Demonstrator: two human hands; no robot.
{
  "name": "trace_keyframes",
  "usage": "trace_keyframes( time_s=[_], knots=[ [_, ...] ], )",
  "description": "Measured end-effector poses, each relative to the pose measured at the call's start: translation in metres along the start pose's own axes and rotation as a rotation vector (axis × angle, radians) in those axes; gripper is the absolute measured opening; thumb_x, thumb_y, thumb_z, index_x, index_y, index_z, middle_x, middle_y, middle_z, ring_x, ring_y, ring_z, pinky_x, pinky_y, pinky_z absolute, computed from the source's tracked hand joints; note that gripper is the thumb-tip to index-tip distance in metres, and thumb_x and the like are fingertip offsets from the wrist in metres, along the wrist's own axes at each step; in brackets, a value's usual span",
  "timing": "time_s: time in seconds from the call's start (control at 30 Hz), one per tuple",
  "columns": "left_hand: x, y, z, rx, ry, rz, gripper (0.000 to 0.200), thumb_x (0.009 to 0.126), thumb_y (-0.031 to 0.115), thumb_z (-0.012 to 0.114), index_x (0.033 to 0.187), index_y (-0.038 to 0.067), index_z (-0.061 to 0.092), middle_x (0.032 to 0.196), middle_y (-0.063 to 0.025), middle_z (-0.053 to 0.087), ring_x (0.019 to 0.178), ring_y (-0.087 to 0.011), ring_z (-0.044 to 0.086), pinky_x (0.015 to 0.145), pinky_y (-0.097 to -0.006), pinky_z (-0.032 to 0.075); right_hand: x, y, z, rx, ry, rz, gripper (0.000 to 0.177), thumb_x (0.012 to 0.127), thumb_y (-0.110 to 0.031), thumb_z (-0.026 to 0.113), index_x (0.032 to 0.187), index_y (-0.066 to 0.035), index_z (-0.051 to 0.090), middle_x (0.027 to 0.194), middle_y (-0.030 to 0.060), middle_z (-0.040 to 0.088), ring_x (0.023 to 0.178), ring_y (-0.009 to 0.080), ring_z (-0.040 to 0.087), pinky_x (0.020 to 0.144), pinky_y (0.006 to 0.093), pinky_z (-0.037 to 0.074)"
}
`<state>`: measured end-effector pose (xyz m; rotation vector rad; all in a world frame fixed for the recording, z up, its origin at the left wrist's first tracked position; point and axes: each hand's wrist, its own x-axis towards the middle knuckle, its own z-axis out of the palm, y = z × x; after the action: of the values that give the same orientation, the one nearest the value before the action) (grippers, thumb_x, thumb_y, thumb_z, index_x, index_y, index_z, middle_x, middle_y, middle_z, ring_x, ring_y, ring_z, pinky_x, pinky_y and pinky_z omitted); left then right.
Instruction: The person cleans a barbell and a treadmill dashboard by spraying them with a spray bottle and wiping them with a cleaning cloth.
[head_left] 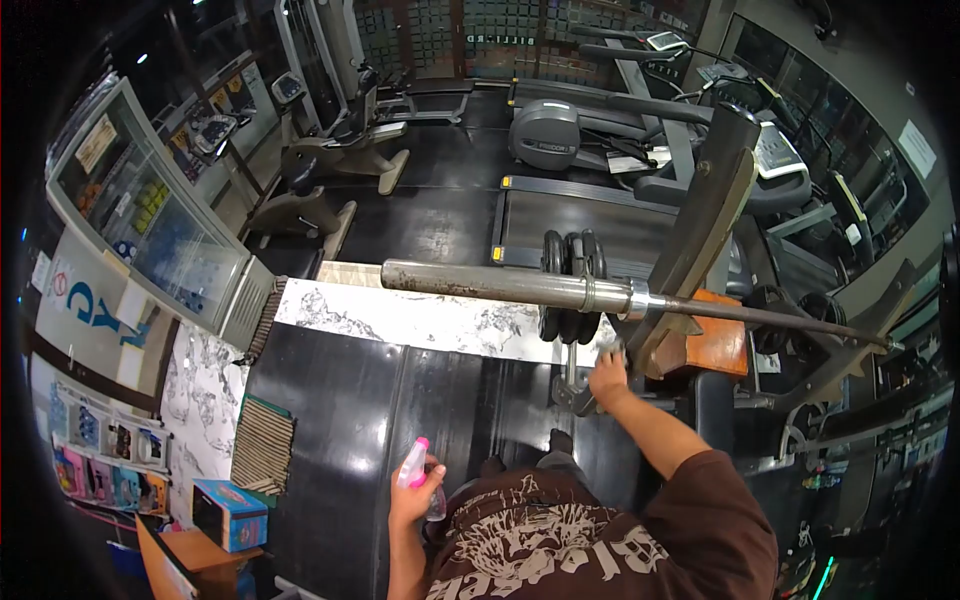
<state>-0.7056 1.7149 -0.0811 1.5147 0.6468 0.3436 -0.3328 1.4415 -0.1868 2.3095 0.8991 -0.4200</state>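
My left hand (418,490) is wrapped round a clear spray bottle (413,463) with a pink top, low in front of my body. My right hand (608,378) reaches forward, just below the barbell (500,284) and beside the rack's upright (700,220). Its fingers are curled, and something small and pale seems to show at their tips, too blurred to name. The barbell lies across the rack with its thick sleeve pointing left. Behind the sleeve, black weight plates (571,325) hang on a peg of the stand.
Treadmills (610,215) stand beyond the rack, and exercise bikes (300,215) at the far left. A glass-door fridge (150,210) is on the left, above a striped mat (264,447) and a blue box (232,515). An orange-brown padded block (717,335) sits by the upright.
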Motion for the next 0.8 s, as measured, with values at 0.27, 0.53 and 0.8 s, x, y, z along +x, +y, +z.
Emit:
trace_keyframes(
  time_s=[0.27, 0.53, 0.8],
  knots=[
    [0.020, -0.002, 0.000, -0.044, 0.020, 0.037, 0.019, 0.086, 0.007, 0.076, 0.098, -0.001, 0.064, 0.077, -0.0043, 0.065, 0.067, -0.0122, 0.063, 0.062, -0.0285, 0.050, -0.010, 0.043, -0.019, -0.139, 0.243, 0.054, 0.032, 0.093, -0.022, 0.051, 0.109, -0.012, 0.076, 0.127, 0.0069, 0.065, 0.129, 0.0254, 0.048, 0.106, 0.0461, 0.032],
    [0.018, 0.001, -0.011, -0.077, 0.034, 0.109, 0.017, 0.086, 0.007, 0.075, 0.096, 0.000, 0.064, 0.076, -0.0034, 0.064, 0.069, -0.0112, 0.062, 0.062, -0.0284, 0.050, -0.005, -0.017, 0.052, 0.053, 0.038, -0.026, 0.035, 0.095, -0.028, 0.048, 0.109, -0.016, 0.077, 0.131, 0.0069, 0.065, 0.135, 0.0280, 0.044, 0.113, 0.0565, 0.022],
    [0.020, -0.001, -0.027, -0.064, 0.050, 0.053, 0.016, 0.087, 0.007, 0.074, 0.097, -0.001, 0.064, 0.079, -0.0043, 0.064, 0.069, -0.0118, 0.062, 0.062, -0.0279, 0.050, -0.007, 0.058, -0.030, -0.029, 0.568, 0.128, 0.035, 0.090, -0.021, 0.051, 0.111, -0.004, 0.073, 0.125, 0.0089, 0.066, 0.127, 0.0268, 0.050, 0.114, 0.0477, 0.029]
  ],
)
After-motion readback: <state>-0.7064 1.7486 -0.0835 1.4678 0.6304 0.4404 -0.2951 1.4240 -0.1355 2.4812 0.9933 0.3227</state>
